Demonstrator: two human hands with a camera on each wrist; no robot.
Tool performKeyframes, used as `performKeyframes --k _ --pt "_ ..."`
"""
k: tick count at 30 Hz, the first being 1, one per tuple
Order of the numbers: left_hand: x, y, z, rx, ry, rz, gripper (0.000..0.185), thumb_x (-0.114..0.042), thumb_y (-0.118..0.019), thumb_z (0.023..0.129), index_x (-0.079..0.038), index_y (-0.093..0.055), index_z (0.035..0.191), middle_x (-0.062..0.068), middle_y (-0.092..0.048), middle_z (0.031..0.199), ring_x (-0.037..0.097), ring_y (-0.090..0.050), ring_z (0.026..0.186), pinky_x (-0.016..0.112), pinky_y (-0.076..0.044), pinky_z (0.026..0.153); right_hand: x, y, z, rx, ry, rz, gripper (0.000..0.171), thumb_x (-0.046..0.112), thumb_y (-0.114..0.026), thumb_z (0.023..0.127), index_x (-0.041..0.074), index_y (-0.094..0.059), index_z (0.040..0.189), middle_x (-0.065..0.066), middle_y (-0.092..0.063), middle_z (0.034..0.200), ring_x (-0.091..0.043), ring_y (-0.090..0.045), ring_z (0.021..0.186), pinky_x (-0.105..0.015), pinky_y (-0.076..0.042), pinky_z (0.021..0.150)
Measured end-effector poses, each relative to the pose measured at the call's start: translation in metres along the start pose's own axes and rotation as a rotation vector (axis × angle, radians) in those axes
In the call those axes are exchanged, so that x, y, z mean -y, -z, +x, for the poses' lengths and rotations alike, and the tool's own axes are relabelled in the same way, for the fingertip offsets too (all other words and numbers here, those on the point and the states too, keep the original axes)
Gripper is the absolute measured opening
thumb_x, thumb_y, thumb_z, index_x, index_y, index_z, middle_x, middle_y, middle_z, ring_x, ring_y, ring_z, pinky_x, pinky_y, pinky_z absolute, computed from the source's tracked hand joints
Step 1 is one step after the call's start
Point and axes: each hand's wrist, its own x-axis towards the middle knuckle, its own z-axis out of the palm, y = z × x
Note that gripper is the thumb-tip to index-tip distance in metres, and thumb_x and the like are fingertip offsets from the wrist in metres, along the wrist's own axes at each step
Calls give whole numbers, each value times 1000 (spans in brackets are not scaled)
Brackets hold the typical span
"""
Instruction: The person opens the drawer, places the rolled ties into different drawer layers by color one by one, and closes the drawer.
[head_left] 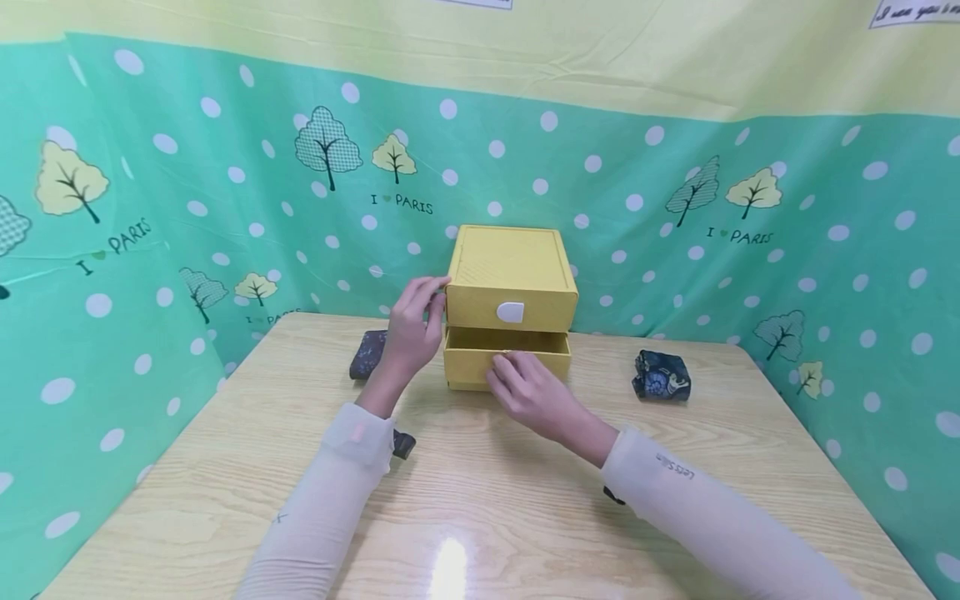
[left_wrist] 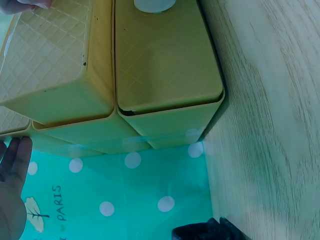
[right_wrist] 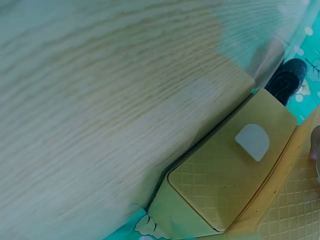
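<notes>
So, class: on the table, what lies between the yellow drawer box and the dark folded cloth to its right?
Only bare wooden table separates the yellow drawer box from the dark folded cloth; the head view shows this stretch.

One yellow drawer box (head_left: pixel 512 283) with two drawers, three dark cloth bundles (head_left: pixel 661 376), two hands (head_left: pixel 408 333).

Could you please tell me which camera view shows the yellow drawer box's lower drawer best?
The head view: the lower drawer sits pulled out, the right hand at its front. The left wrist view shows only a closed drawer front; the right wrist view shows a drawer face close up.
</notes>
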Motion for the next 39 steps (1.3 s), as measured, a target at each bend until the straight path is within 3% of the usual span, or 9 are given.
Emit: performKeyframes --k 11,24,39 --pt "-1 1 0 17 13 1 26 5 -58 100 5 -67 124 20 -65 114 27 -67 87 31 -60 75 3 7 -2 19 7 29 27 -3 -45 104 -5 -71 108 -20 -65 106 -30 -61 88 -34 -58 76" --pt "-1 -1 1 -3 -9 0 27 8 -60 98 5 -68 123 21 -65 113 27 -66 84 33 -60 73 6 11 -3 11 12 20 33 -7 -41 103 -4 -73 108 -19 -66 106 -28 -62 87 -31 -59 75" --pt "-1 1 0 25 2 6 25 4 -56 101 6 -66 124 21 -64 114 27 -66 85 30 -60 75 12 17 -6 -16 21 32 34 -6 -40 103 -4 -74 109 -19 -66 107 -30 -62 88 -33 -60 76"
